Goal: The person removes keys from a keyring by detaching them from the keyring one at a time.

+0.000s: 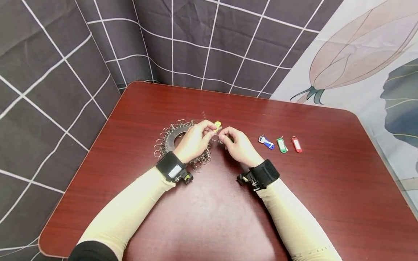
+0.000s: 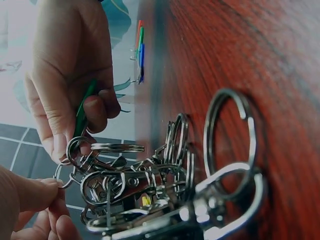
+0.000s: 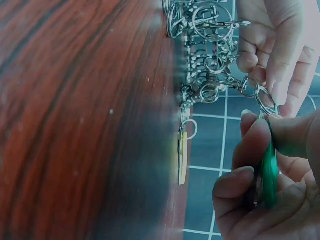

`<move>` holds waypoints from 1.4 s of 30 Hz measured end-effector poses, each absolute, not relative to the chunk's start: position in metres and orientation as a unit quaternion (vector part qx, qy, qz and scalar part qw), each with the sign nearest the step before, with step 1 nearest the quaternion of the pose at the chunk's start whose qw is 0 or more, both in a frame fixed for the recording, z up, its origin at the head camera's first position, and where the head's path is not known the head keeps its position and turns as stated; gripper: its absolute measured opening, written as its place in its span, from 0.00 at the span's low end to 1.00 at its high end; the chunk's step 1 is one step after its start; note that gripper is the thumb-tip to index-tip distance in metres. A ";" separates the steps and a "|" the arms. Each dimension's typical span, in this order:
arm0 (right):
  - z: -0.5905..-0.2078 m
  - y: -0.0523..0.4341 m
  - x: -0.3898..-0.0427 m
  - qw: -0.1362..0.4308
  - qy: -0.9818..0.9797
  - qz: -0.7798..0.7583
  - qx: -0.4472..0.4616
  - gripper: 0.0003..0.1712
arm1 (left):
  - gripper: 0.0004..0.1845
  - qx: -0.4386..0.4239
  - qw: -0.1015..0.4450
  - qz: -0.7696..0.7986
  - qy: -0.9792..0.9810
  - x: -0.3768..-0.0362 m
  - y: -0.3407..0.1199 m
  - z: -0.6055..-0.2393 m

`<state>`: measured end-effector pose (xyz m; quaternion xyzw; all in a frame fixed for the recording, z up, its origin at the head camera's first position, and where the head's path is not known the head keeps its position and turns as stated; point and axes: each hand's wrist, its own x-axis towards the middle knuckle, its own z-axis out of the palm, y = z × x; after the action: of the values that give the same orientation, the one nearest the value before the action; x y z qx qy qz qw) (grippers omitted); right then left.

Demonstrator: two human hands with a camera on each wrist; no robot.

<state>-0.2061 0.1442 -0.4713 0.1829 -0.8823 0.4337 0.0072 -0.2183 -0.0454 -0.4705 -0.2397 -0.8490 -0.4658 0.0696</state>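
Observation:
My left hand [image 1: 192,143] reaches over a round dark holder [image 1: 170,140] hung with metal key rings and swivel clasps. Its thumb and fingers pinch a split ring [image 3: 265,101] that hangs from one clasp. Facing it, my right hand [image 1: 240,145] grips a green key tag [image 3: 270,175] between thumb and curled fingers, the tag's end close against that split ring. Most of this tag is hidden by fingers in the left wrist view. A yellow key tag [image 1: 217,125] lies at the holder's far edge, just beyond the left fingertips.
To the right on the reddish-brown table [image 1: 326,181] lie a blue tag [image 1: 269,145] with a key, another green tag [image 1: 281,145] and a red tag [image 1: 296,144], in a row. A dark checked cloth [image 1: 196,43] hangs behind the table's far edge.

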 end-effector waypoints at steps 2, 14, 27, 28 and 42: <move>-0.473 0.144 -0.206 0.006 -0.886 0.424 0.187 0.04 | 0.06 -0.242 0.069 -0.470 -0.846 -0.218 -0.045 -0.470; -0.470 0.144 -0.204 0.011 -0.890 0.412 0.197 0.05 | 0.10 -0.221 0.029 -0.440 -0.870 -0.217 -0.047 -0.467; -0.470 0.142 -0.204 0.012 -0.877 0.446 0.177 0.03 | 0.03 -0.225 0.002 -0.423 -0.878 -0.214 -0.047 -0.464; -0.470 0.141 -0.204 0.014 -0.874 0.454 0.175 0.03 | 0.03 -0.226 0.004 -0.421 -0.879 -0.215 -0.047 -0.465; -0.469 0.138 -0.202 0.012 -0.856 0.487 0.173 0.04 | 0.06 -0.192 0.018 -0.439 -0.878 -0.213 -0.044 -0.466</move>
<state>-0.2020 0.1377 -0.4687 0.1731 -0.8562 0.4867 0.0122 -0.2130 -0.0439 -0.4655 -0.1921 -0.8776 -0.4388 0.0180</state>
